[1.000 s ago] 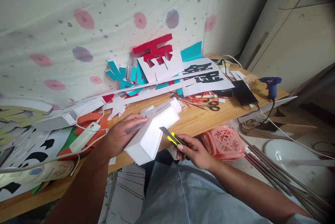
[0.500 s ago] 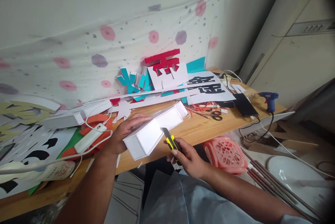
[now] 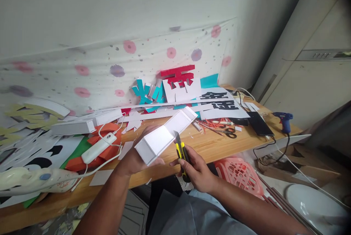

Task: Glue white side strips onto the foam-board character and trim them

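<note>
A white box-shaped foam-board piece [image 3: 156, 140], bent in outline, rests in my left hand [image 3: 130, 161], tilted up to the right above the table. The fingers of that hand pass behind and under the piece, partly hidden by it. My right hand [image 3: 199, 169] grips a yellow and black utility knife [image 3: 181, 150] with its blade out. The dark blade tip is at the piece's inner corner; whether it touches the board I cannot tell.
On the wooden table [image 3: 208, 140] lie scissors [image 3: 229, 132], a blue glue gun [image 3: 283, 119], a black phone-like slab [image 3: 259, 123] and a white power strip [image 3: 98, 149]. Red and teal cut-out characters [image 3: 178, 75] lean at the wall. A pink basket [image 3: 238, 174] stands below the table's front edge.
My left hand has shifted from the piece's top side to beneath it, and the piece has turned slightly. The knife stays by the inner corner. The view has tilted upward.
</note>
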Tool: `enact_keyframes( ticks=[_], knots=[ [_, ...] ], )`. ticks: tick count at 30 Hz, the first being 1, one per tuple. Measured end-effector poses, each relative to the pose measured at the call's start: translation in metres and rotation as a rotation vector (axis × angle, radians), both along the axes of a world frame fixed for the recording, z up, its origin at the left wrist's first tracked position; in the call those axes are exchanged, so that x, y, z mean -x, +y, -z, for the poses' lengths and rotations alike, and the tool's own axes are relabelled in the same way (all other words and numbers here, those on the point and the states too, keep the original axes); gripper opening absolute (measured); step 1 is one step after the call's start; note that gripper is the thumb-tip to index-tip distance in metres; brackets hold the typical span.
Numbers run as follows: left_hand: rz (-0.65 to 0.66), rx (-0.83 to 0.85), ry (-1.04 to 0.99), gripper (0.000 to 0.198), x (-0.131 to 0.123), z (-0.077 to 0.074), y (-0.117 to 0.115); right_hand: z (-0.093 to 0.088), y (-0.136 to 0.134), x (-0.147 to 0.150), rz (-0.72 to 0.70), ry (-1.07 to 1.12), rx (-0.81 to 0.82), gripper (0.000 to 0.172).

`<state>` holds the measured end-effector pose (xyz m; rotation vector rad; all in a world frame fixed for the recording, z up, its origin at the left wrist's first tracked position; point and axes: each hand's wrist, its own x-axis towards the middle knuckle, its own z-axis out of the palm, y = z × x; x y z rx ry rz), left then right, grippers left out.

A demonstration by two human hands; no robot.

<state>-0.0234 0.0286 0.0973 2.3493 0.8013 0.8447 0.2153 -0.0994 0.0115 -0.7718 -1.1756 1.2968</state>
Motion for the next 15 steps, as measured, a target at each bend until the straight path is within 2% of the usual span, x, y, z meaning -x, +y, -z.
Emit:
enact_keyframes(
  ticks=[2,6,8,11,13,15],
  knots=[
    [0.026,0.014,-0.029,0.103,-0.001,0.008,-0.007,-0.001,0.0,0.002,-0.001,-0.017,0.006,0.062],
    [-0.153,0.04,-0.23,0.11,-0.009,0.027,-0.027,0.001,-0.002,0.007,0.006,-0.051,0.006,0.059],
    [-0.255,0.003,-0.316,0.102,-0.012,0.04,-0.039,0.0,-0.004,0.008,0.008,-0.076,-0.003,0.058],
    [-0.382,-0.015,-0.38,0.076,-0.011,0.063,-0.051,-0.006,-0.008,0.006,-0.021,-0.153,-0.001,0.058],
    [-0.418,0.001,-0.361,0.061,-0.007,0.08,-0.054,-0.012,-0.011,0.004,-0.045,-0.211,-0.003,0.058],
    [-0.454,0.012,-0.37,0.058,-0.003,0.094,-0.053,-0.017,-0.013,0.004,-0.047,-0.233,0.002,0.055]
  ],
)
